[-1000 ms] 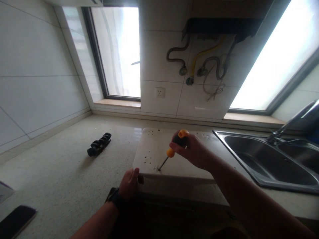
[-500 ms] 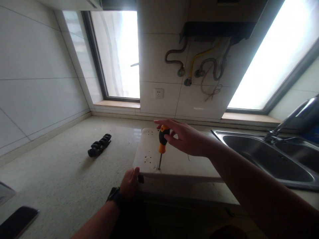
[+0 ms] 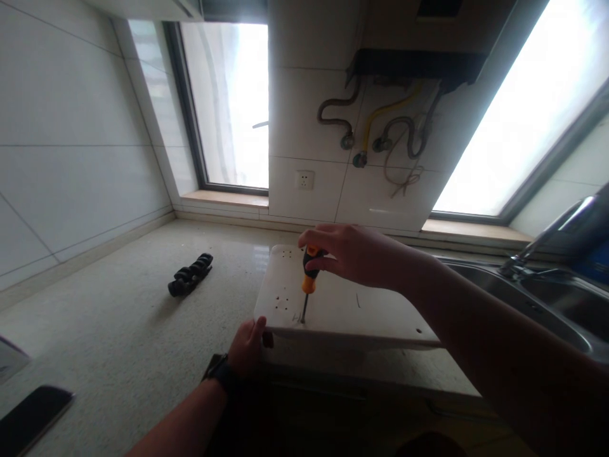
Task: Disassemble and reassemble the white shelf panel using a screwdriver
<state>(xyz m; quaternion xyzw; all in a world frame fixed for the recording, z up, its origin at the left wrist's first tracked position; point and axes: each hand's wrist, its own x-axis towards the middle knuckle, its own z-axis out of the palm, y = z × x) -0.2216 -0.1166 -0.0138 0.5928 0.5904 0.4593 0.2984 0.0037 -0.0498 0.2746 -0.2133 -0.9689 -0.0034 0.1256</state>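
A white board-like panel [image 3: 342,311] with groups of small holes lies on the speckled counter. My right hand [image 3: 340,251] is closed round the top of a black and orange screwdriver [image 3: 309,285]. The screwdriver stands nearly upright, its tip down on the panel close to the front edge, beside a small pencil-like mark. What sits under the tip is too small to make out. At the panel's front left corner my left hand [image 3: 248,346] grips the edge, thumb on top and fingers hidden below.
A black ridged object [image 3: 190,275] lies on the counter [image 3: 118,343] to the left. A phone [image 3: 35,416] rests at the lower left. On the right are a steel sink [image 3: 537,311] and a faucet [image 3: 547,238]. Hoses [image 3: 366,127] hang from the wall behind.
My right hand has turned and closed further over the screwdriver's handle, and the forearm has risen. The screwdriver's tip stays at the same spot. My left hand has not moved noticeably.
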